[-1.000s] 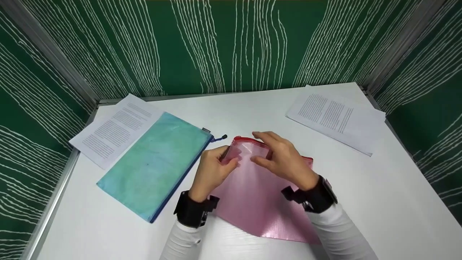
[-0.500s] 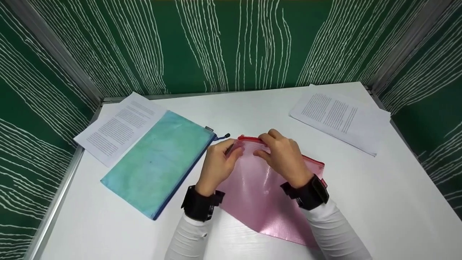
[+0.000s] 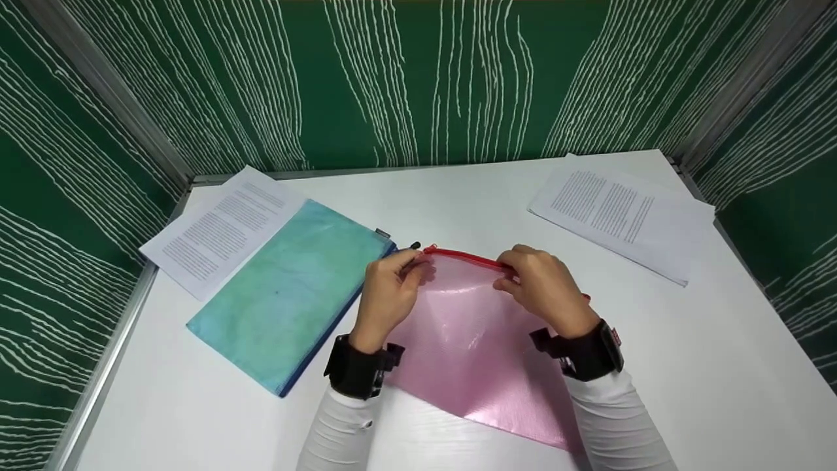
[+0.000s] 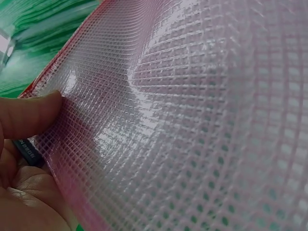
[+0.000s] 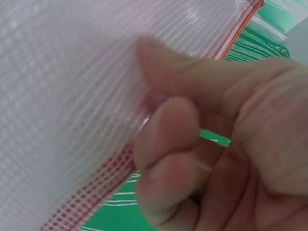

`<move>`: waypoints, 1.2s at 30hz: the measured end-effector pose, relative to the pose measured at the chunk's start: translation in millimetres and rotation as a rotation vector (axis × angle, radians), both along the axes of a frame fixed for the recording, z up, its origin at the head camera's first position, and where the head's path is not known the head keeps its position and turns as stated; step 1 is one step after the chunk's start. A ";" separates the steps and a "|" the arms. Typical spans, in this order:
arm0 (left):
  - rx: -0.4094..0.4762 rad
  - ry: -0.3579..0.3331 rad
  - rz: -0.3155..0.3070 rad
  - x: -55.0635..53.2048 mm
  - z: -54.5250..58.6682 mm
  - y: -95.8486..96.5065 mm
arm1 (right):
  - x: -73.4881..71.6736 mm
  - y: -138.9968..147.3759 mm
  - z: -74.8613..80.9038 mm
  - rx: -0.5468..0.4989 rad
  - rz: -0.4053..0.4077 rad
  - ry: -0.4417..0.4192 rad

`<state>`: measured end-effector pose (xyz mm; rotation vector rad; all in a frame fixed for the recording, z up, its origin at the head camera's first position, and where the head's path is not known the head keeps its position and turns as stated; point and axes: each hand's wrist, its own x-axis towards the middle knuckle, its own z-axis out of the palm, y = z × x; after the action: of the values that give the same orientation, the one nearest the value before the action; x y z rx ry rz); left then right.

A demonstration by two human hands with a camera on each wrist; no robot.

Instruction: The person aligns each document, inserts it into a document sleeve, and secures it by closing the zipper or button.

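A pink mesh zipper pouch (image 3: 458, 353) is held up in front of me, a red zipper (image 3: 467, 257) along its top edge. My left hand (image 3: 382, 297) pinches the upper left corner, beside the zipper's end. In the left wrist view the thumb (image 4: 33, 113) lies over the mesh, with a small dark tag (image 4: 29, 151) below it. Farther along the same edge, my right hand (image 3: 546, 288) grips the zipper between thumb and fingers. The right wrist view has that thumb (image 5: 183, 72) on the mesh and the other fingers curled below.
A teal zipper pouch (image 3: 288, 294) with a dark blue edge lies on the white table (image 3: 444, 203) to the left, against printed sheets (image 3: 216, 226). More printed sheets (image 3: 608, 216) lie at the back right. Green walls with white lines (image 3: 353, 78) surround the table.
My right hand has moved right along the zipper edge, away from the left hand, and the top edge between them now runs straighter. The left hand stays at the corner.
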<state>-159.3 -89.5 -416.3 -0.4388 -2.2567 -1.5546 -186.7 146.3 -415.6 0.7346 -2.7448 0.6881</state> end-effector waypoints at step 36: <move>-0.221 0.147 -0.109 8.9 1.8 16.7 | 23.7 -34.0 15.2 -0.512 0.320 0.303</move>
<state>-150.4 -72.8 -414.5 -0.7236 -2.3313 -1.2797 -163.0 112.3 -400.4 1.0520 -2.0677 1.1739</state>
